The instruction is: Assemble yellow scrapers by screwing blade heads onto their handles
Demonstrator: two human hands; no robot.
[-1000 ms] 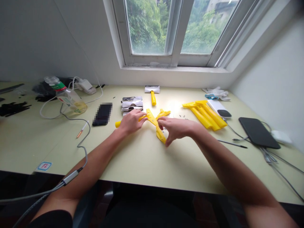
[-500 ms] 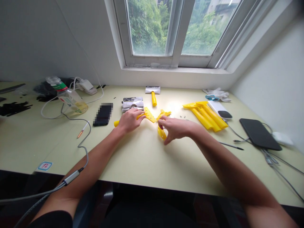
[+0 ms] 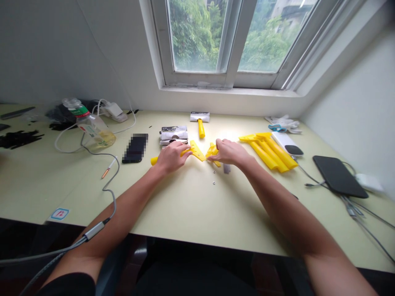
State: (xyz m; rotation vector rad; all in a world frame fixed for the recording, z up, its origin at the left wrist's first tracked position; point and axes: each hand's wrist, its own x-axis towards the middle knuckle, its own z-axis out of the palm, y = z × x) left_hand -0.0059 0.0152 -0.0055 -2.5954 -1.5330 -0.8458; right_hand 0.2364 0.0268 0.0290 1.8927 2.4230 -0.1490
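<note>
My left hand (image 3: 173,158) is closed round the yellow handle (image 3: 153,160) of a scraper-like tool, pressing it to the table. Its flat, wedge-shaped yellow head (image 3: 198,151) points right and carries small metal fasteners. Just right of that head, my right hand (image 3: 230,151) is pinched on a yellow plastic piece (image 3: 212,150), partly hidden by the fingers. Under this hand lies a thin greyish strip (image 3: 226,168). Two small nuts, a nearer one (image 3: 214,183) and a farther one (image 3: 214,172), rest on the table in front.
Several yellow handles (image 3: 268,152) lie at right, near a white device (image 3: 285,144), a black slab (image 3: 339,176) with cables, and white gloves (image 3: 284,124). Boxed tools (image 3: 173,135) and a yellow-handled tool (image 3: 201,128) sit behind. A phone (image 3: 135,148) and bottle (image 3: 95,129) are at left.
My right hand has closed from a spread grasp and moved up and slightly right, shifting the yellow piece. Two nuts now show on the table in front of it. My left hand keeps its grip.
</note>
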